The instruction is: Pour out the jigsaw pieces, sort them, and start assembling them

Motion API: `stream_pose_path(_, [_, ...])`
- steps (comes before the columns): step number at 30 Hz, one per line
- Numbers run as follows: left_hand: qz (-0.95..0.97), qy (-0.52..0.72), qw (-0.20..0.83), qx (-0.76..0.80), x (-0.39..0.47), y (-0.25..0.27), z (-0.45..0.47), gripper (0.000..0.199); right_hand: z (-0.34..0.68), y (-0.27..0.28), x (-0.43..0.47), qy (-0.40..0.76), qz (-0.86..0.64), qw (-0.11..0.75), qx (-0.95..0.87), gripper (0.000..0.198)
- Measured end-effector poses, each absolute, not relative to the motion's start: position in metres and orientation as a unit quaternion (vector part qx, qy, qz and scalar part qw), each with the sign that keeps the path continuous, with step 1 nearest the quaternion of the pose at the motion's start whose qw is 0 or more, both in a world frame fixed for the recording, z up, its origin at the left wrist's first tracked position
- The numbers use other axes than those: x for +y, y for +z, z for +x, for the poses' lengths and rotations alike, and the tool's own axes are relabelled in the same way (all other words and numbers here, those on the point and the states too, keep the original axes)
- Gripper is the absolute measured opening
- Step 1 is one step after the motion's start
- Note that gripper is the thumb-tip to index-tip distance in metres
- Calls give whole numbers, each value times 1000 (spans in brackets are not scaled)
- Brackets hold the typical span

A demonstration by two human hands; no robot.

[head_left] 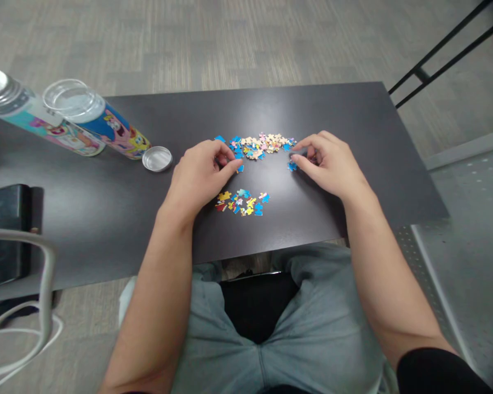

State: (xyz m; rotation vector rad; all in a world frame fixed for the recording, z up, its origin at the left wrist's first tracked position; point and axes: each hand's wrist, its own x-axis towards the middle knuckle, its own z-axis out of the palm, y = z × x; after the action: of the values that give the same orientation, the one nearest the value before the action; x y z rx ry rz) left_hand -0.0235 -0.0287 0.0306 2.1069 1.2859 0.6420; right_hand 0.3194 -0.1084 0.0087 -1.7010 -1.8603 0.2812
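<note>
A heap of small jigsaw puzzle pieces (pixel 271 142) lies on the dark table, some showing pale backs and others blue and yellow print. At the heap's left end, my left hand (pixel 203 172) is closed, thumb and index finger together beside blue pieces; what they hold, if anything, is hidden. My right hand (pixel 328 161) rests at the right end, its thumb and index finger slightly apart. A blue puzzle piece (pixel 291 166) lies just under that thumb. Nearer my body is a loose group of printed pieces (pixel 242 202), yellow, red and blue.
Two cartoon-printed canisters stand at the left, one blue (pixel 119 128) and one turquoise (pixel 45 123). A round metal lid (pixel 157 158) lies beside them. A black case (pixel 8 235) and a white cable (pixel 47 284) are at the left edge. The table (pixel 394 180) ends at the right.
</note>
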Motion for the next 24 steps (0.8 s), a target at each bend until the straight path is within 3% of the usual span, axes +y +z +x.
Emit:
stream_pose_path(7, [774, 228, 364, 466, -23, 27, -34, 30, 332, 4, -104, 105, -653, 294, -690, 4])
stream_pose_path(19, [774, 183, 442, 414, -16, 37, -60, 46, 344, 4, -100, 97, -673, 319, -660, 8])
stream_pose_path(24, [769, 230, 405, 437, -20, 40, -58, 35, 335, 4, -86, 83, -689, 333, -638, 19])
